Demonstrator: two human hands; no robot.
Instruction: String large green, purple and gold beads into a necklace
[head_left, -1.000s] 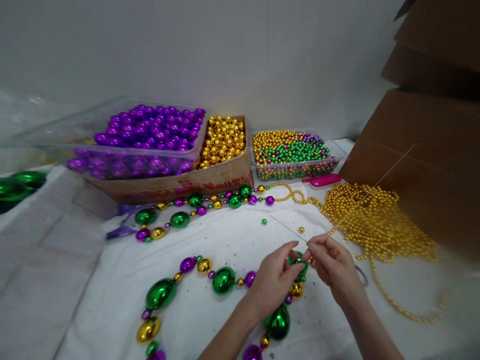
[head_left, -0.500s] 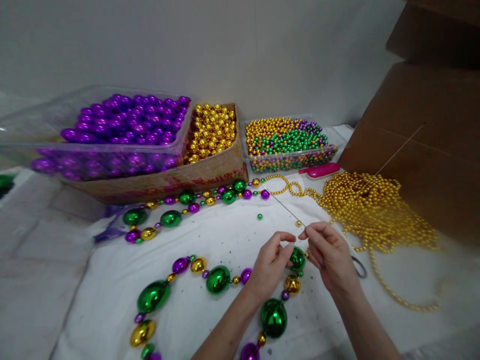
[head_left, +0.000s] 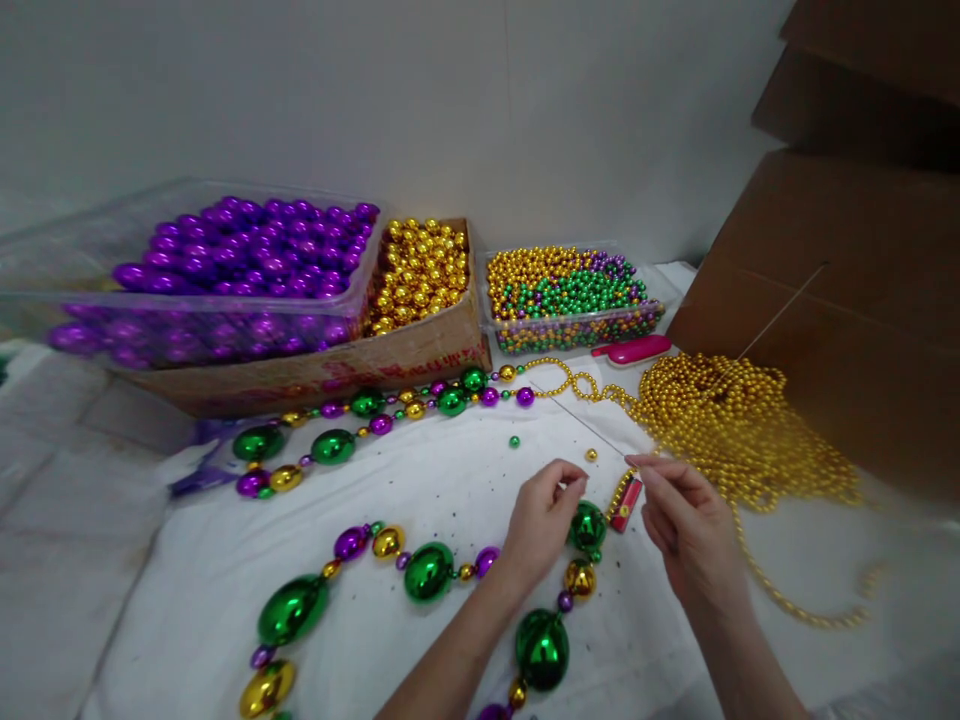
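My right hand [head_left: 694, 525] pinches a long thin needle-like wire [head_left: 581, 422] that slants up and left over the white cloth. My left hand [head_left: 544, 520] is closed, thumb against fingertips; whatever it may hold is too small to make out. Below and between both hands lies a large bead string [head_left: 292, 610] of green, gold and purple balls, partly hidden by my left arm. Its green bead [head_left: 587, 526] adjoins a short run of small gold beads beside a red lighter [head_left: 626, 505]. A loose gold bead [head_left: 592, 455] and a green bead [head_left: 514, 441] rest nearby.
Behind are a clear tub of purple beads [head_left: 255, 245], a cardboard box [head_left: 337, 370] with gold balls, and a tub of small mixed beads [head_left: 574, 290]. A finished-looking bead strand [head_left: 333, 447], pink-handled tool [head_left: 637, 349], gold bead chain heap [head_left: 720, 420] and cardboard carton [head_left: 847, 270] surround the cloth.
My right hand has moved right with the wire, away from my left hand, widening the gap. The red lighter now shows between them. The whole view has shifted slightly.
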